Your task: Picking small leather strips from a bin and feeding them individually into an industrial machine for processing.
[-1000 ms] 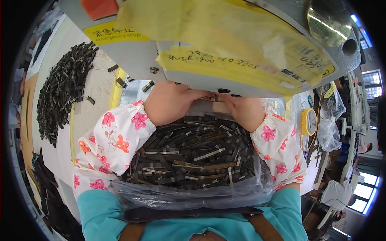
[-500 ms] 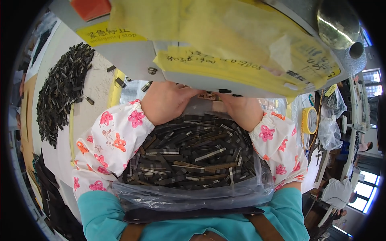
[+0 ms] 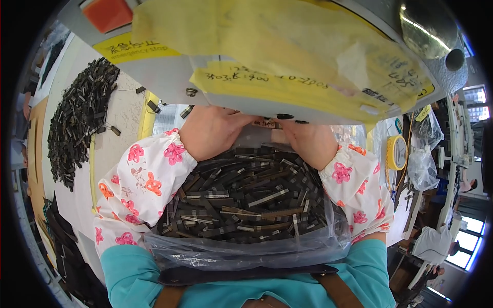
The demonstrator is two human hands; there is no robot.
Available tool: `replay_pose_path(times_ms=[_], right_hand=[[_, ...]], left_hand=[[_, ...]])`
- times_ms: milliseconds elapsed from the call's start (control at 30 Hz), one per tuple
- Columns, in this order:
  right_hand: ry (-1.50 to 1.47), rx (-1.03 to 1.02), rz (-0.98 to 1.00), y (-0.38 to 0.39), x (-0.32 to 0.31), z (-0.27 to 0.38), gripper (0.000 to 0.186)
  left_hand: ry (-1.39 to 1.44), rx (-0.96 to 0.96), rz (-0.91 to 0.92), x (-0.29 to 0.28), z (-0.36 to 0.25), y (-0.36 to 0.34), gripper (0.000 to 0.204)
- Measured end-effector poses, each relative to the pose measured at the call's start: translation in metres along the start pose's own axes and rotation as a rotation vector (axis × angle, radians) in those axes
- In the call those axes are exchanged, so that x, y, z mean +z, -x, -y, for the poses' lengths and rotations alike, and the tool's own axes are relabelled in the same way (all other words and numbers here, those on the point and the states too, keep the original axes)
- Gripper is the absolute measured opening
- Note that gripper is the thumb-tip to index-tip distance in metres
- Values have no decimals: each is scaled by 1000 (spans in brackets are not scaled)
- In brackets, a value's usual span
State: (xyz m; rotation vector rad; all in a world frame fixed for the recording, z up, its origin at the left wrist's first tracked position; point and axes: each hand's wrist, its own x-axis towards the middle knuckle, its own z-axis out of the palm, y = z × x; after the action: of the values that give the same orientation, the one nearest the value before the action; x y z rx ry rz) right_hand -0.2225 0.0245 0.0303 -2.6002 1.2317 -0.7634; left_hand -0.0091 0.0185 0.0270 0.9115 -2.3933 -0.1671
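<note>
Both of my hands reach in under the front edge of a grey machine head [image 3: 169, 77]. My left hand [image 3: 210, 132] is bent, its thumb pointing inward; the machine hides most of its fingertips. Opposite it, my right hand [image 3: 305, 141] has its fingers drawn together, their tips also covered. Between the hands a small brownish patterned piece [image 3: 265, 123] shows; whether either hand grips it is hidden. Just below lies a heap of flat black strips [image 3: 246, 200], some with pale bands, in a clear plastic bag [image 3: 246, 251] spread against my front.
A large pile of short black pieces [image 3: 79, 118] lies on the pale table at the left, a few loose ones beside it. Yellow tape covers the machine's front, near a red button [image 3: 107, 14]. A yellow tape roll [image 3: 396, 153] and clear bags [image 3: 423, 167] are at the right.
The view has shifted slightly, so the machine head sits a little further left. My hands stay in nearly the same place under its edge.
</note>
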Motion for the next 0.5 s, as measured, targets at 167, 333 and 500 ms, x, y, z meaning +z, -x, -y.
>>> replay_pose_path(times_ms=[167, 333, 500], right_hand=[[-24, -19, -22, -1, -5, 2, 21], [-24, -47, -44, -6, -10, 9, 21], [53, -111, -70, -3, -11, 3, 24]], left_hand=[[-38, 45, -14, 4, -2, -4, 25], [-81, -100, 219, -5, -10, -5, 23], [-64, 81, -72, 2, 1, -3, 25]])
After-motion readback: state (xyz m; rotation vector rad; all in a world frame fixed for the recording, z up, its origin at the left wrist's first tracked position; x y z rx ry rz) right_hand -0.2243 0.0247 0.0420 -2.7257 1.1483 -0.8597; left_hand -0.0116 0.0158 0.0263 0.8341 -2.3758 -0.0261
